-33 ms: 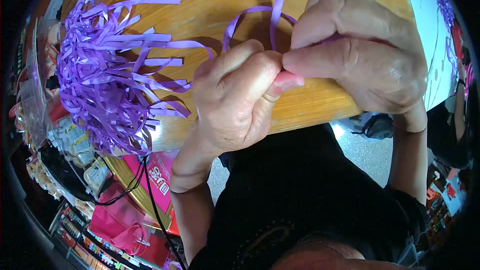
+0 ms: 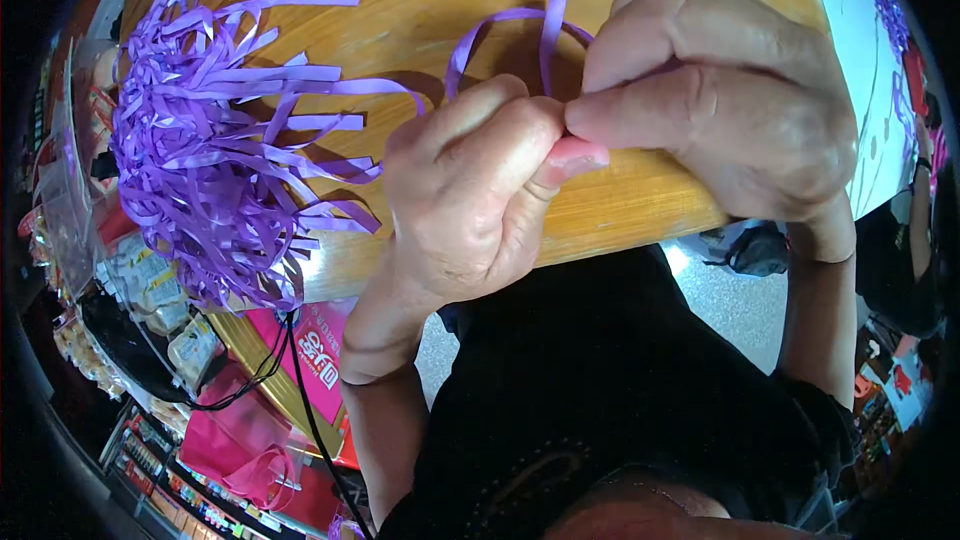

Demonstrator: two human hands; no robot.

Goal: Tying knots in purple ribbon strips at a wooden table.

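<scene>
My left hand [image 2: 470,200] and my right hand [image 2: 720,100] meet over the near edge of a wooden table [image 2: 430,0]. Their fingertips pinch together on a thin purple ribbon strip [image 2: 548,30]. The strip rises from between the fingers in two narrow loops above the knuckles. The pinched part of the strip is hidden by the fingers. A big loose pile of purple ribbon strips [image 2: 210,150] lies on the table to the left, a little apart from my left hand.
Pink bags [image 2: 310,360] and a black cable [image 2: 300,390] hang below the table at the lower left. Small packaged goods [image 2: 150,290] crowd the left edge. A white patterned sheet [image 2: 860,20] lies at the table's right end.
</scene>
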